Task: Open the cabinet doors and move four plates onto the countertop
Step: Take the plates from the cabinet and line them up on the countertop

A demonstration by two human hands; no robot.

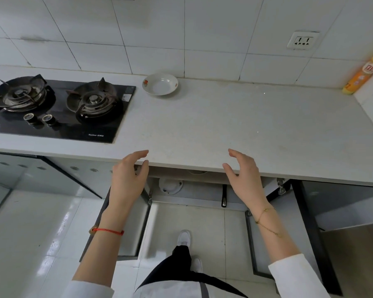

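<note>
Both cabinet doors (125, 224) swung open. Left hand (127, 177) and right hand (244, 175) spread wide, empty, near counter edge. One round glossy plate (160, 84) far on speckled countertop (235, 125).

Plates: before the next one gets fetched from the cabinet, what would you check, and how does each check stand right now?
1. Both cabinet doors open: ok, left door and right door swung out.
2. Hands free: ok, left hand and right hand hold nothing.
3. Space on the countertop: ok, only one plate near the wall.
4. Plates left inside: cannot tell; one white dish shows, the rest is hidden.
5. Clear of the stove: ok.
</note>
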